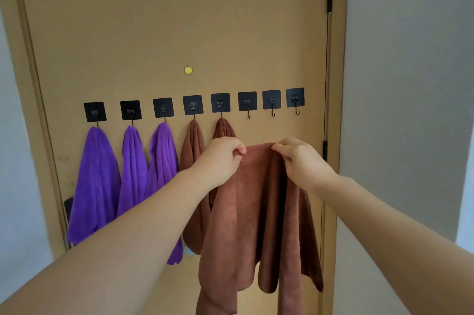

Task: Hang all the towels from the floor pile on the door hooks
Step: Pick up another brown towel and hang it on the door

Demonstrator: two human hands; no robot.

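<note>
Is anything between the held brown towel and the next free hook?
Nothing visible. The left hand and right hand hold the brown towel just below the bare sixth hook from the left.

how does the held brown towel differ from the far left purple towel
The held brown towel is pinched at its top edge by the left hand and right hand; the purple towel hangs from a hook, untouched. The held brown towel spreads between two grips; the purple towel bunches to one point. Both drape down in front of the door.
</note>
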